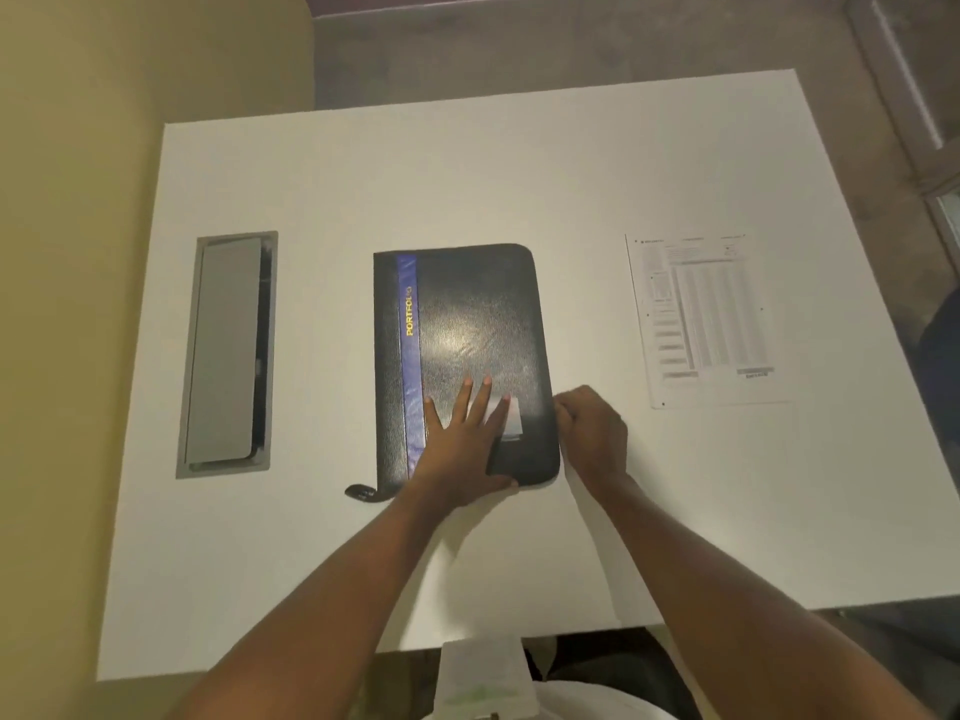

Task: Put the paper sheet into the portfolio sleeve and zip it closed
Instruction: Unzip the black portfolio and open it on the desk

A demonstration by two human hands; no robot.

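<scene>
The portfolio (pixel 462 356) lay mid-table (pixel 519 174), with the paper sheet (pixel 706 319) well apart to its right and a recessed panel (pixel 228 356) to its left. Your left hand (pixel 462 433) rested flat on its near end, your right hand (pixel 592 428) touching its right edge.

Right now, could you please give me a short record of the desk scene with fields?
portfolio: closed, flat at table centre
paper sheet: flat on table, right of portfolio, apart from it
left hand: spread flat, pressing the cover
right hand: closed at portfolio's right edge; zip pull not visible
cable hatch: left of portfolio, recessed
</scene>
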